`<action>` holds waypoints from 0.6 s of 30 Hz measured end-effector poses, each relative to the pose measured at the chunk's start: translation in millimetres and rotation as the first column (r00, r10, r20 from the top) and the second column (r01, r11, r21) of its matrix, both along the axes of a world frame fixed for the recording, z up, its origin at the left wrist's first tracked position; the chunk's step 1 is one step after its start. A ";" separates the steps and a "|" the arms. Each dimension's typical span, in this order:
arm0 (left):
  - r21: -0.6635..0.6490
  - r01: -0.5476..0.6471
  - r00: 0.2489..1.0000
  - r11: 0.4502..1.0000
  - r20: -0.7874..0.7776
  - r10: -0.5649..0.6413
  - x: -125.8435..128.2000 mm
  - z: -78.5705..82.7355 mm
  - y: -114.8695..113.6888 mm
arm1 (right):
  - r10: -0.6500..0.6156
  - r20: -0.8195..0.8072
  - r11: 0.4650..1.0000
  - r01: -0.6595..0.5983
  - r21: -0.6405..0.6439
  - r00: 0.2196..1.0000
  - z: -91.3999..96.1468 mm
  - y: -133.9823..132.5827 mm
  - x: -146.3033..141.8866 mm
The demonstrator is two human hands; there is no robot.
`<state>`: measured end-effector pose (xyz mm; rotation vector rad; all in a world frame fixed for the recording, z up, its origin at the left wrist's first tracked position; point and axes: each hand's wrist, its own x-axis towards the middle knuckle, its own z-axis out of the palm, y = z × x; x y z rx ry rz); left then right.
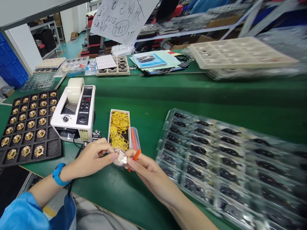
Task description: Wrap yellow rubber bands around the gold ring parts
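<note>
My left hand [92, 157] and my right hand [141, 167] meet above the green table's near edge. Both pinch a round silvery watch case [120, 157] between their fingertips. My right hand also grips an orange pen-like tool [136, 155] that points up and to the right. A blue band sits on my left wrist. Just behind the hands lies a narrow box of yellow rubber bands [118, 128].
A white tape dispenser [74, 110] stands at the left, beside a black foam tray of gold watch parts [28, 123]. Clear plastic trays of dark parts [223, 156] fill the right. Beige trays [237, 51], papers and shelves stand at the back.
</note>
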<state>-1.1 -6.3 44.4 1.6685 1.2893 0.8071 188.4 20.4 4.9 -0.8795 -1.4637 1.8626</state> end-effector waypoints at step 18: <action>0.106 -0.082 0.975 0.991 -0.198 0.102 5.9 -2.9 -3.3 | -0.006 0.057 0.999 0.004 0.046 0.998 0.5 0.5 -1.2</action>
